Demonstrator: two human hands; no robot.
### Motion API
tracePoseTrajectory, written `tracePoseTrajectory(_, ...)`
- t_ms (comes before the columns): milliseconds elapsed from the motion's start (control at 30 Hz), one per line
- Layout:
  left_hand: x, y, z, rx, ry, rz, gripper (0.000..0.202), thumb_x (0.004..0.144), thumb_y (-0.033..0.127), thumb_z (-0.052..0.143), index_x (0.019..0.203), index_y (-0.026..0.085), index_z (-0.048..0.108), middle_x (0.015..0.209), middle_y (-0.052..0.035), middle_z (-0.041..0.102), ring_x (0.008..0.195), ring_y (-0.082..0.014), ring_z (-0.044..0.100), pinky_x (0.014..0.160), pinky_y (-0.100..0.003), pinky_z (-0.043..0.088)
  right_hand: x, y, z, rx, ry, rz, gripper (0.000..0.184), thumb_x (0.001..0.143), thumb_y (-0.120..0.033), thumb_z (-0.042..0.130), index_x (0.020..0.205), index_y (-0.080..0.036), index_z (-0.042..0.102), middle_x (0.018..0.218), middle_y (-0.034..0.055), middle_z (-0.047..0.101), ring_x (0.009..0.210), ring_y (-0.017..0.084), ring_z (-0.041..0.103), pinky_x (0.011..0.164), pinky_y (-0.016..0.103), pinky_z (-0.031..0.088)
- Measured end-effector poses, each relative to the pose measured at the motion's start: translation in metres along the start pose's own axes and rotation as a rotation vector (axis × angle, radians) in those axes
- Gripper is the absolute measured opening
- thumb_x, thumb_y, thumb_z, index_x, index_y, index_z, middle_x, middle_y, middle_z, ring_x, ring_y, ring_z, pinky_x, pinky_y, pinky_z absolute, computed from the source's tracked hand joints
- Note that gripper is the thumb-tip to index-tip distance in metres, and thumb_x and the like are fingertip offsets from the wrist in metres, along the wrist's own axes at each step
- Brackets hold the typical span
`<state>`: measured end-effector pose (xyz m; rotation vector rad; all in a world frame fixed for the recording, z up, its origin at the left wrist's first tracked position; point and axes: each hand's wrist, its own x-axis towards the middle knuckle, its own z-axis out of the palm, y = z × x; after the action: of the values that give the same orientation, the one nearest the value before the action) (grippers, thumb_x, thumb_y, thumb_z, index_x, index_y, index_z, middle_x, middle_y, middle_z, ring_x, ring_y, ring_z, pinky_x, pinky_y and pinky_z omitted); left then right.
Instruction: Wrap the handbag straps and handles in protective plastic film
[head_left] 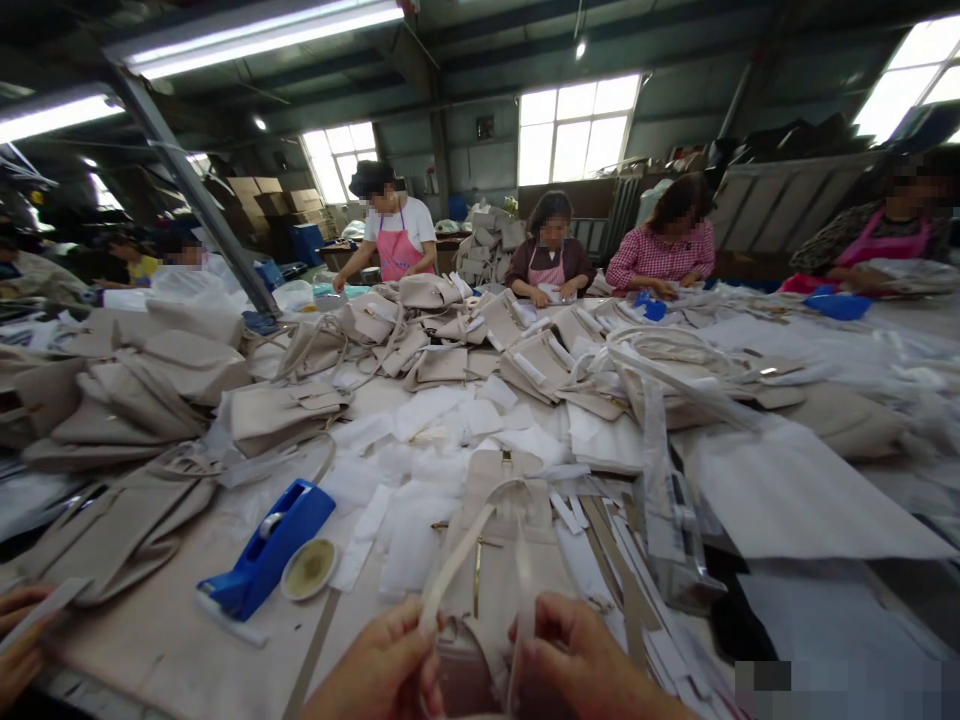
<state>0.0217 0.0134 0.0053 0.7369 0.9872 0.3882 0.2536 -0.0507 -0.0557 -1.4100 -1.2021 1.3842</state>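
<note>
A beige handbag lies in front of me, with its flap and brass clasp toward the far side and a brass zip along its middle. Its handle strap rises in a loop from the bag. My left hand is closed around the left side of this strap. On the right side, my right hand pinches the strap between thumb and fingers. The bag's near end shows darker between my hands. Pieces of white foam sheet lie beside the bag.
Left of me are a blue tape dispenser and a round dish. A co-worker's hand holds a white strip at the left edge. Beige bags are heaped across the table. A clear tape dispenser stands right. Several people work beyond.
</note>
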Motion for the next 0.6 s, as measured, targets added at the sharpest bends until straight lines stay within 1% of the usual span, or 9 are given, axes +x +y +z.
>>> tracePoseTrajectory(100,-0.001,0.051,-0.017,0.228,0.172,0.116,0.05,0.077,0.052,0.068,0.114,0.022,0.057,0.058,0.0094,0.039,0.045,-0.0069,0.032,0.046,-0.019,0.032,0.012,-0.037,-0.034,0.428,-0.002,-0.015,0.022,0.082,-0.037,0.062,0.091,-0.017,0.064,0.079,0.0048,0.071,0.073,0.021,0.067,0.07,0.034,0.051)
tracePoseTrajectory(167,0.003,0.083,-0.034,0.626,0.327,0.236,0.051,0.08,0.048,0.063,0.122,0.021,0.054,0.065,0.0056,0.05,0.05,-0.0108,0.043,0.047,-0.022,0.036,0.025,-0.057,-0.065,0.683,0.079,-0.04,0.021,0.081,-0.039,0.066,0.084,-0.018,0.062,0.076,0.0036,0.07,0.072,0.021,0.069,0.072,0.036,0.054)
tracePoseTrajectory(267,0.009,0.122,-0.058,1.36,0.559,0.459,0.025,0.083,0.031,0.055,0.101,0.016,0.064,0.089,-0.0075,0.064,0.08,-0.0212,0.06,0.073,-0.031,0.047,0.042,-0.08,-0.108,0.935,0.176,-0.044,0.019,0.075,-0.03,0.074,0.075,-0.019,0.059,0.061,-0.004,0.061,0.055,0.011,0.061,0.058,0.025,0.052)
tracePoseTrajectory(300,0.01,0.133,-0.063,1.561,0.618,0.483,0.019,0.084,0.026,0.052,0.092,0.015,0.065,0.091,-0.0109,0.066,0.086,-0.0237,0.061,0.079,-0.034,0.046,0.046,-0.086,-0.12,0.959,0.166,-0.027,0.017,0.073,-0.027,0.075,0.077,-0.019,0.06,0.058,-0.006,0.056,0.049,0.008,0.056,0.05,0.02,0.048)
tracePoseTrajectory(367,0.009,0.153,-0.068,1.825,0.679,0.429,0.019,0.085,0.025,0.049,0.079,0.014,0.065,0.085,-0.0147,0.067,0.083,-0.0262,0.063,0.078,-0.037,0.046,0.049,-0.095,-0.137,0.883,0.096,0.027,0.021,0.072,-0.023,0.077,0.088,-0.019,0.063,0.059,-0.0074,0.054,0.042,0.004,0.047,0.039,0.015,0.037)
tracePoseTrajectory(433,0.005,0.169,-0.067,1.864,0.613,0.293,0.026,0.085,0.031,0.051,0.07,0.015,0.064,0.074,-0.0136,0.067,0.072,-0.025,0.063,0.068,-0.034,0.046,0.048,-0.102,-0.146,0.68,0.042,0.067,0.024,0.073,-0.024,0.077,0.092,-0.018,0.064,0.066,-0.0051,0.059,0.04,0.003,0.045,0.034,0.014,0.031)
tracePoseTrajectory(467,0.003,0.175,-0.065,1.789,0.529,0.207,0.03,0.085,0.036,0.052,0.067,0.016,0.064,0.069,-0.0119,0.067,0.066,-0.0234,0.063,0.062,-0.031,0.045,0.047,-0.105,-0.148,0.557,0.028,0.079,0.022,0.073,-0.026,0.076,0.089,-0.017,0.064,0.069,-0.0033,0.061,0.039,0.003,0.046,0.033,0.014,0.03)
tracePoseTrajectory(567,0.001,0.19,-0.052,1.333,0.117,-0.032,0.039,0.083,0.051,0.056,0.065,0.017,0.064,0.061,-0.0059,0.067,0.052,-0.0183,0.06,0.05,-0.025,0.041,0.049,-0.114,-0.15,0.241,0.022,0.089,0.022,0.075,-0.033,0.075,0.079,-0.015,0.064,0.071,0.0019,0.067,0.038,0.005,0.048,0.032,0.015,0.028)
tracePoseTrajectory(600,0.004,0.193,-0.047,1.184,-0.013,-0.062,0.04,0.081,0.054,0.059,0.068,0.017,0.066,0.06,-0.0049,0.067,0.05,-0.0174,0.059,0.049,-0.025,0.042,0.052,-0.117,-0.15,0.167,0.023,0.093,0.023,0.075,-0.034,0.075,0.077,-0.014,0.064,0.067,0.0021,0.067,0.037,0.005,0.047,0.033,0.016,0.027)
